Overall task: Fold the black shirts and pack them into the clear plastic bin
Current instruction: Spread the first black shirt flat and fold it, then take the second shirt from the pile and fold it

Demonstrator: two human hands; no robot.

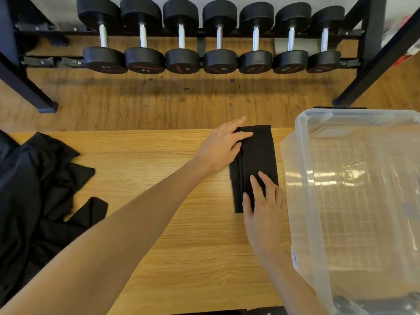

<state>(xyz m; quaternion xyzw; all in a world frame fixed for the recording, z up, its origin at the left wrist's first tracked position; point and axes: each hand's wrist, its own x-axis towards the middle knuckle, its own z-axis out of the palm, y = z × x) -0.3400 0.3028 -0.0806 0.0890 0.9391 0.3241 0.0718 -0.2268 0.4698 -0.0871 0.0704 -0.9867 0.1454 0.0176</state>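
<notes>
— Head view first: what are the hands doing?

— Both are down on a folded black shirt [255, 160], a narrow strip lying on the wooden table [159, 173]. The left hand [223, 146] reaches across from the left and lies on the far end of the strip, fingers nearly straight and spread a little, pointing away towards the clear plastic bin [354, 189]. Flat, not clenched; I see no cloth pinched in it.

— And the right hand?

— The right hand [263, 208] lies on the near end of the same strip. Fingers long and relaxed, tips pointing away from the person, palm pressing the fabric down. Open as well, grasping nothing.

— So where is the shirt relative to the bin?

— Just to the right of both hands stands the bin, its near wall close beside the shirt's right edge; I cannot tell whether they touch. The shirt is on the table, outside the bin. Through the clear walls I see only a grid pattern on the bottom.

— Anything else?

— Well off to the left of the left forearm, a heap of loose black shirts [38, 196] sprawls over the table's edge. Beyond the hands, across the wooden floor, a rack [372, 23] holds a row of black dumbbells [218, 37].
</notes>
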